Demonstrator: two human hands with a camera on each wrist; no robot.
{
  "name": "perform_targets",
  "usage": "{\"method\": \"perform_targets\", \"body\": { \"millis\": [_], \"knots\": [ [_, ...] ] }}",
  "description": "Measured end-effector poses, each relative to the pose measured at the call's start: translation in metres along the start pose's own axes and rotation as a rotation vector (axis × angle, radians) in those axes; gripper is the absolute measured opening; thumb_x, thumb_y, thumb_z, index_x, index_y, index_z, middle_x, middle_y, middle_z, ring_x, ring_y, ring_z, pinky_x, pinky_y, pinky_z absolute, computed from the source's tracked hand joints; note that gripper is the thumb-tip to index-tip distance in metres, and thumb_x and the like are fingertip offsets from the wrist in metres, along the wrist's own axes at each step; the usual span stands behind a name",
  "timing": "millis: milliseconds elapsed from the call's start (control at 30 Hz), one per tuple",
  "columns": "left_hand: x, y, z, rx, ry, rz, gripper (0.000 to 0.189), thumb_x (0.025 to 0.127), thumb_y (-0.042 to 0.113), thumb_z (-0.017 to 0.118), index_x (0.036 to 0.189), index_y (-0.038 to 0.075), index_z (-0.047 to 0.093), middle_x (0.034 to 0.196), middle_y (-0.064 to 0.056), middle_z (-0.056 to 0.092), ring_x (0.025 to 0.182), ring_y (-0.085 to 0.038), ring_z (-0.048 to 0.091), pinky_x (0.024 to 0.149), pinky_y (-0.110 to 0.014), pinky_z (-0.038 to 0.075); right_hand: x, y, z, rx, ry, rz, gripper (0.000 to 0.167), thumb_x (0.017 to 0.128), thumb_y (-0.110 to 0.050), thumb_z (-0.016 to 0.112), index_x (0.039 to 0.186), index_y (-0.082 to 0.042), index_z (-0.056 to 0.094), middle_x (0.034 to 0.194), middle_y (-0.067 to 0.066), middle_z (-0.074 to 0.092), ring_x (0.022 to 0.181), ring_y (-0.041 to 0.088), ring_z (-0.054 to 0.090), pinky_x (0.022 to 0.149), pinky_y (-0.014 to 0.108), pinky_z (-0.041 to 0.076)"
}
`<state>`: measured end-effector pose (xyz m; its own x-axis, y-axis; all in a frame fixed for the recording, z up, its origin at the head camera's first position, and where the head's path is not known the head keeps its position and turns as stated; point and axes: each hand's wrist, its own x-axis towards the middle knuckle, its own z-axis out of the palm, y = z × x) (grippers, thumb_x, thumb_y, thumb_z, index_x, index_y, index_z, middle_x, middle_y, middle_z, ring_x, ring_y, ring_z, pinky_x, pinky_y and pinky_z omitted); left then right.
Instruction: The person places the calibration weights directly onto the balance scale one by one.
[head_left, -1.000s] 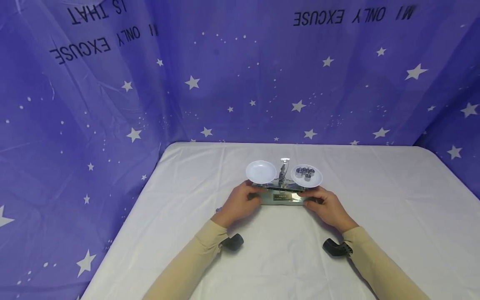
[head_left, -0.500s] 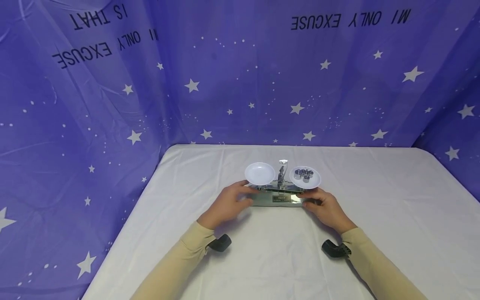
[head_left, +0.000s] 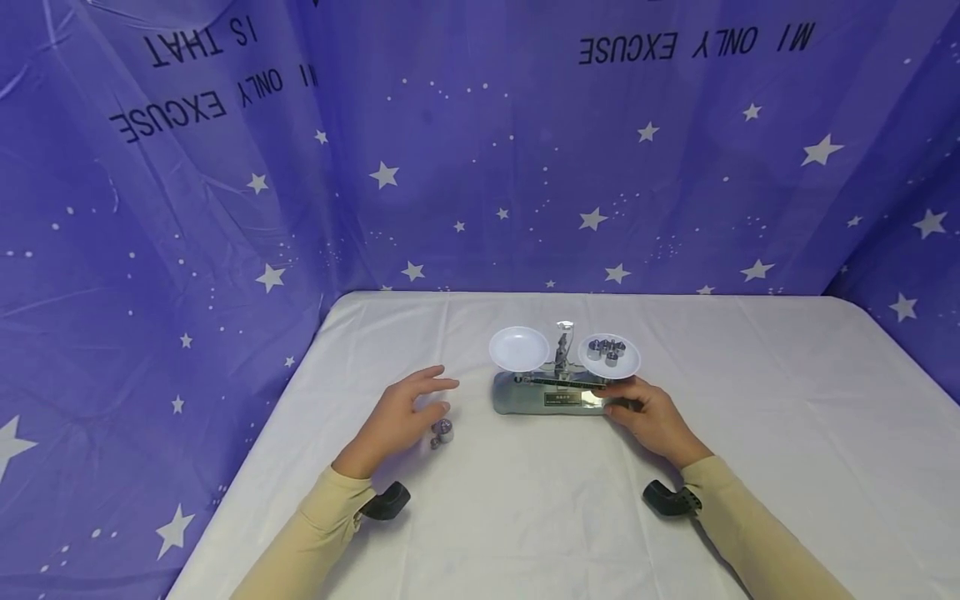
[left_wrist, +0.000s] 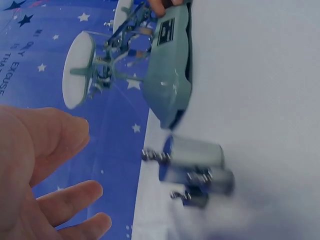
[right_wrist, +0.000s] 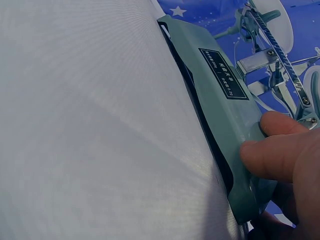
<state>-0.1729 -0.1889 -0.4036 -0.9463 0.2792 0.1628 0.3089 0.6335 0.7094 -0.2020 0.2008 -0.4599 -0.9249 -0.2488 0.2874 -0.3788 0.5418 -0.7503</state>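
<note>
The scale (head_left: 555,396) stands on the tabletop (head_left: 555,508), toward the far edge. The right hand (head_left: 648,412) has a closed grip on the right end of its base, thumb on the front face and a finger over the top. The left hand (head_left: 397,417) is left of the scale, well apart from it; its grip is loose, fingers spread, with hold of nothing. Just beside and below that hand, three weights (head_left: 444,431) of different sizes (a little blurred in the left wrist view) stand upright, close together, on the cloth.

The scale's beam (head_left: 562,382) slopes down to the right. Its left pan (head_left: 519,348) is white, and the matching right pan (head_left: 632,367) bears a cluster of metal weights (head_left: 612,358). A dark label (head_left: 562,399) sits on the base. Behind hangs a purple curtain (head_left: 480,167) with white stars and upside-down lettering.
</note>
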Motion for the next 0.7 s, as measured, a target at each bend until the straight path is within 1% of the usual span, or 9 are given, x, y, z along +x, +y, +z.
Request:
{"method": "perform_targets", "body": {
  "millis": [200, 267, 333, 400, 500, 633, 700],
  "knots": [
    [-0.014, -0.013, -0.001, -0.009, 0.036, -0.016, 0.035, 0.093, 0.011, 0.067, 0.128, 0.01, 0.072, 0.151, -0.02, 0.053, 0.145, -0.042, 0.044, 0.117, -0.061, 0.037, 0.0, 0.0, 0.0, -0.004, -0.004, 0.01, 0.025, 0.084, 0.004, 0.073, 0.105, -0.008, 0.079, 0.123, 0.017, 0.071, 0.114, -0.006, 0.052, 0.098, 0.011, 0.041],
    [-0.018, -0.017, 0.002, -0.008, 0.042, -0.021, 0.036, 0.092, 0.011, 0.069, 0.128, 0.009, 0.072, 0.151, -0.021, 0.053, 0.145, -0.044, 0.044, 0.118, -0.062, 0.036, 0.0, 0.0, 0.0, -0.002, -0.003, 0.01, 0.025, 0.083, 0.004, 0.073, 0.105, -0.008, 0.079, 0.124, 0.018, 0.071, 0.114, -0.006, 0.052, 0.098, 0.011, 0.041],
    [-0.02, -0.021, 0.005, 0.015, 0.049, -0.019, 0.036, 0.092, 0.012, 0.069, 0.128, 0.008, 0.071, 0.152, -0.023, 0.051, 0.146, -0.047, 0.041, 0.118, -0.064, 0.034, 0.0, 0.001, 0.001, 0.0, 0.002, 0.006, 0.025, 0.083, 0.004, 0.073, 0.105, -0.007, 0.079, 0.123, 0.018, 0.071, 0.114, -0.006, 0.052, 0.097, 0.01, 0.041],
    [-0.022, -0.025, 0.01, 0.03, 0.054, -0.021, 0.037, 0.091, 0.013, 0.07, 0.128, 0.007, 0.071, 0.153, -0.025, 0.049, 0.147, -0.051, 0.037, 0.119, -0.067, 0.03, 0.0, 0.0, 0.001, 0.004, 0.006, -0.002, 0.025, 0.083, 0.004, 0.073, 0.105, -0.007, 0.079, 0.122, 0.019, 0.071, 0.114, -0.005, 0.053, 0.097, 0.009, 0.04],
    [-0.023, -0.028, 0.016, 0.038, 0.052, -0.027, 0.039, 0.09, 0.016, 0.071, 0.128, 0.007, 0.071, 0.155, -0.028, 0.045, 0.147, -0.057, 0.03, 0.119, -0.071, 0.025, 0.0, -0.001, 0.001, 0.005, 0.013, -0.003, 0.025, 0.083, 0.004, 0.073, 0.104, -0.007, 0.079, 0.122, 0.019, 0.071, 0.114, 0.0, 0.055, 0.096, 0.009, 0.04],
    [-0.023, -0.03, 0.02, 0.028, 0.037, -0.037, 0.039, 0.089, 0.018, 0.072, 0.126, 0.009, 0.073, 0.156, -0.028, 0.043, 0.149, -0.057, 0.026, 0.119, -0.072, 0.023, 0.0, -0.001, 0.001, -0.001, 0.01, 0.008, 0.025, 0.083, 0.004, 0.072, 0.103, -0.008, 0.079, 0.121, 0.018, 0.071, 0.116, 0.01, 0.059, 0.097, 0.01, 0.041],
    [-0.022, -0.029, 0.021, 0.028, 0.024, -0.039, 0.038, 0.089, 0.019, 0.072, 0.126, 0.009, 0.073, 0.157, -0.026, 0.043, 0.15, -0.056, 0.026, 0.12, -0.072, 0.023, 0.0, -0.001, 0.001, -0.001, 0.01, 0.006, 0.024, 0.082, 0.004, 0.072, 0.102, -0.008, 0.079, 0.121, 0.017, 0.072, 0.115, 0.009, 0.06, 0.097, 0.011, 0.041]
  ]
}}
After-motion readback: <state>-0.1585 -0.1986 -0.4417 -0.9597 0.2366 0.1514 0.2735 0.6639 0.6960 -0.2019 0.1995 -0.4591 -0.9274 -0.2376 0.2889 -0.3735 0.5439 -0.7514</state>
